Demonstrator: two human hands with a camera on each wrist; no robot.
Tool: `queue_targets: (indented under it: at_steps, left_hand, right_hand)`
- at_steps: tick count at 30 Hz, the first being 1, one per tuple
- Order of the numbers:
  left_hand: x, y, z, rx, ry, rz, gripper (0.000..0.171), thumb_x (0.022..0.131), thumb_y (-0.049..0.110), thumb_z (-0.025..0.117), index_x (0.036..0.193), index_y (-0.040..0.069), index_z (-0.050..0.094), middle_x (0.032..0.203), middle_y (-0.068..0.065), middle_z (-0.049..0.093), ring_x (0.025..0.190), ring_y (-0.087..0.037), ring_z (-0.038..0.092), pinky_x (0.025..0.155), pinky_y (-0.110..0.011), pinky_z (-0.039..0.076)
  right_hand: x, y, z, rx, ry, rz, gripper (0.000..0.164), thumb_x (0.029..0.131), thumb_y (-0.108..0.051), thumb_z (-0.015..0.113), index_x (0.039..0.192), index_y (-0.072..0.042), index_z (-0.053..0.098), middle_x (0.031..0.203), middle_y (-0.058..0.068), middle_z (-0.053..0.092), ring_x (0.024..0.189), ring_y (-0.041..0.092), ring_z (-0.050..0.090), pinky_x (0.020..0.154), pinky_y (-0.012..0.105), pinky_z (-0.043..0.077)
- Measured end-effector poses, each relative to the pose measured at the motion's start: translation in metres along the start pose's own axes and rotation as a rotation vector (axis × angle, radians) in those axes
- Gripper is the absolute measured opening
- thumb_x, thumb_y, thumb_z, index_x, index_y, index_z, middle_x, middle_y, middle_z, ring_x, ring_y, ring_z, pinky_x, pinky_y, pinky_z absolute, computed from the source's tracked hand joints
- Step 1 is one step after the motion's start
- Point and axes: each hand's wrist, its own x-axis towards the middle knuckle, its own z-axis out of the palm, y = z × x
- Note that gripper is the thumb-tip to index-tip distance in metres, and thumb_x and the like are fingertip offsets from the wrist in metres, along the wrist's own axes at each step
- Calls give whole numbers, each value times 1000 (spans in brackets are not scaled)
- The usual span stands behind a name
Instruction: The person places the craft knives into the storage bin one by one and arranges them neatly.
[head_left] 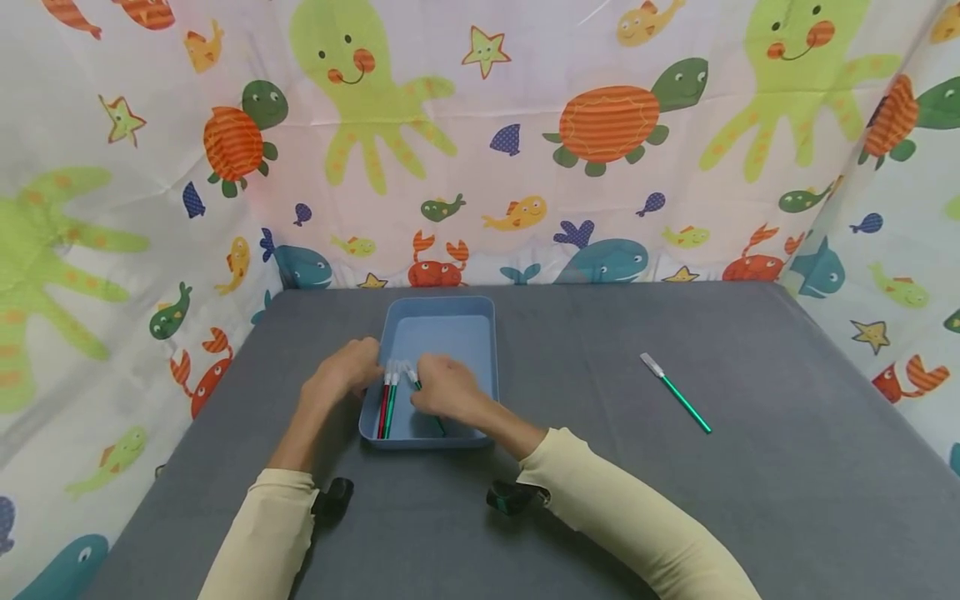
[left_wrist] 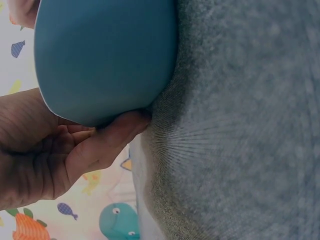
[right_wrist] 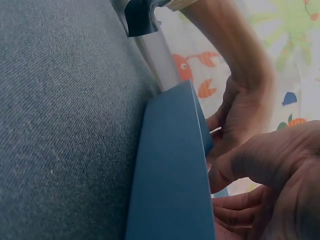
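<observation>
A blue tray (head_left: pixel 441 305) stands on the grey table. My left hand (head_left: pixel 349 367) holds its left wall; in the left wrist view the thumb (left_wrist: pixel 107 145) lies against the outside of the tray (left_wrist: pixel 105 60). Inside the tray, my right hand (head_left: pixel 448 386) holds a green pen (head_left: pixel 439 427) with a whitish cap, its middle hidden by the fingers. A red pen (head_left: pixel 383 410) and another green pen (head_left: pixel 391 412) lie side by side along the tray's left wall, caps toward the back. In the right wrist view the tray's front wall (right_wrist: pixel 170 175) hides the pens.
One more green pen (head_left: pixel 684 402) with a whitish cap lies slantwise on the table (head_left: pixel 585 375), right of the tray. A curtain (head_left: pixel 465 108) printed with sea animals hangs behind the table and along both sides. Dark wrist-worn devices (head_left: pixel 512 497) sit below both forearms.
</observation>
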Motion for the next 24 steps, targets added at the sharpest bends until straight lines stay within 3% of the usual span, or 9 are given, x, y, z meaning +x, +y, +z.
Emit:
queue_targets:
  at_steps: [10, 19, 24]
  left_hand:
    - [0, 0, 2, -29, 2, 4, 32, 105, 9, 55, 131, -10, 56, 115, -24, 68, 86, -25, 72, 74, -37, 64]
    - [0, 1, 4, -62, -14, -14, 34, 106, 11, 55, 135, -8, 55, 121, -25, 68, 92, -26, 73, 78, -38, 64]
    - [0, -1, 2, -43, 3, -2, 31, 106, 12, 55, 129, -9, 58, 112, -23, 70, 85, -24, 73, 72, -35, 62]
  right_hand:
    - [9, -5, 9, 46, -17, 11, 17, 94, -10, 72, 84, -10, 59, 69, 0, 58, 51, 13, 59, 45, 21, 43]
    - [12, -3, 18, 218, -59, 29, 7, 95, 0, 66, 96, -2, 60, 86, 8, 66, 61, 17, 71, 55, 27, 61]
    - [16, -5, 17, 347, -110, 73, 2, 95, 3, 65, 94, 5, 65, 81, 12, 71, 66, 23, 76, 60, 30, 64]
